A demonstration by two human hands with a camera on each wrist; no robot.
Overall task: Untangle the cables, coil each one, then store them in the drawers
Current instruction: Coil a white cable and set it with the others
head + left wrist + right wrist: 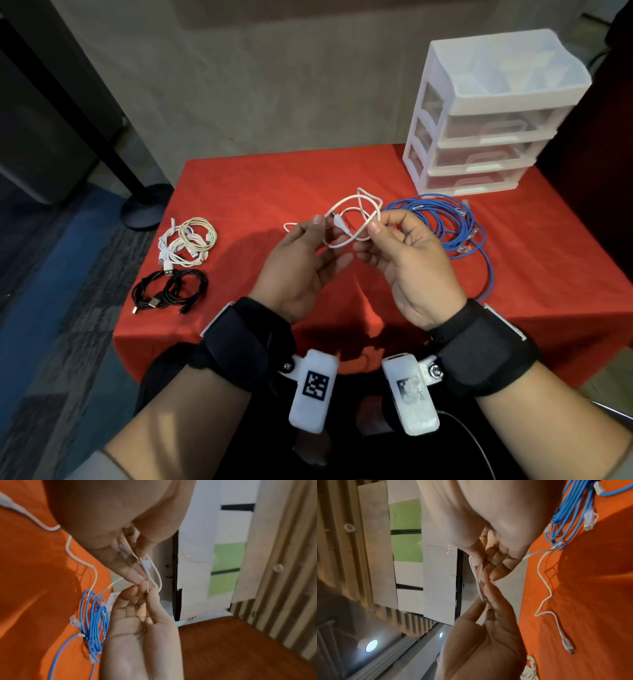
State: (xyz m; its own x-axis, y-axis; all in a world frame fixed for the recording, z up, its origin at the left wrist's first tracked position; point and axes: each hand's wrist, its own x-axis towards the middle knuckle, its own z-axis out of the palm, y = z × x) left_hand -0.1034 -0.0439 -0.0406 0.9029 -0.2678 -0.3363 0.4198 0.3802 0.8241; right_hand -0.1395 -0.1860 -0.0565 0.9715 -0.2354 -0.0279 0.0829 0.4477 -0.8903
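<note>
While both hands are raised: the white cable (356,219) hangs looped between them, above the red bench (260,185).
Left hand (301,263): thumb and fingertips pinch the white cable.
Right hand (411,260): pinches the same cable.
Blue cable (455,226): coiled just right of the white cable.
Drawers (486,137): behind the blue cable, all closed.
White bundle (188,243), black bundle (171,291): well left of the white cable.

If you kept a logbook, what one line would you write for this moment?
step: untangling | left hand: pinching white cable | right hand: pinching same cable | blue cable: on table | drawers: shut
</note>
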